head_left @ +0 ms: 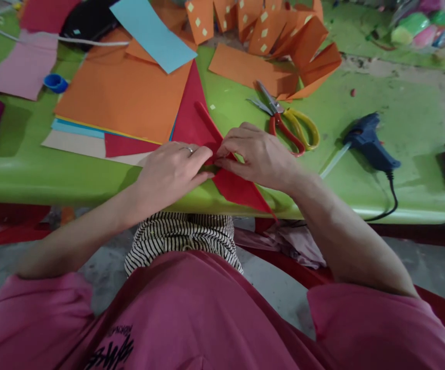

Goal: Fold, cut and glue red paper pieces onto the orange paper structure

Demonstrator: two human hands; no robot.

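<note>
A red sheet of paper (195, 113) lies on the green table (399, 118) and hangs over its near edge. Both my hands meet on a narrow folded strip of it. My left hand (170, 172) wears a ring and pinches the fold with its fingers pressed together. From the other side my right hand (259, 154) pinches the same fold, fingertips touching those of the left.
Scissors (289, 126) with red and yellow handles lie just right of my hands. A blue glue gun (369, 141) with its cord is farther right. Orange sheets (125, 97), a light blue sheet (153, 33) and a zigzag-folded orange strip (284, 36) fill the back. A blue cap (55, 82) sits at left.
</note>
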